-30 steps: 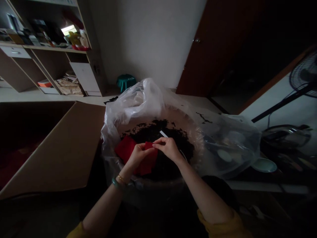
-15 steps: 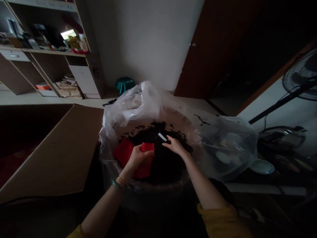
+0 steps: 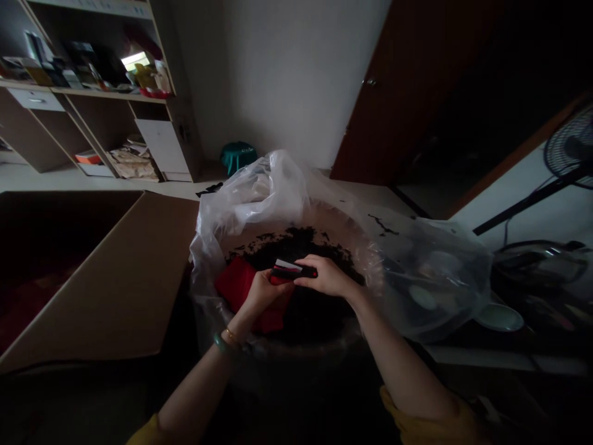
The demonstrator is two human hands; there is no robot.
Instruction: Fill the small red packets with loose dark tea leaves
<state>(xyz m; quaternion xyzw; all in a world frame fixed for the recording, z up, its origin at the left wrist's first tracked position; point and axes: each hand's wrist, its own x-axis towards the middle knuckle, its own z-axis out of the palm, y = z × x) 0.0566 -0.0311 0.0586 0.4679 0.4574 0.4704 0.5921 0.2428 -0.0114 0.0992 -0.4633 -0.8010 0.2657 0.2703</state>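
In my left hand point(image 3: 262, 290) is the edge of a red packet point(image 3: 273, 316), pinched between thumb and fingers. My right hand point(image 3: 327, 276) is closed around a small black stapler point(image 3: 306, 270) with a pale strip on top. The stapler's front end lies over the upper edge of the packet, close to my left fingertips. Another red piece point(image 3: 236, 281) is left of my left hand; whether it is a separate packet I cannot tell. Beneath both hands, dark loose leaf-like material point(image 3: 315, 315) fills a round tub lined with a clear plastic bag point(image 3: 204, 247).
An open cardboard box point(image 3: 125, 278) stands at the left, with something red inside. At the right are a pale bowl point(image 3: 500, 317) and a standing fan point(image 3: 572, 148). Behind are a shelf unit point(image 3: 162, 145), a green covered bin point(image 3: 237, 157) and a brown door point(image 3: 370, 105).
My right hand has moved left with the stapler, bringing it onto the red packet's top edge. My left hand still holds the packet. The view has shifted slightly.
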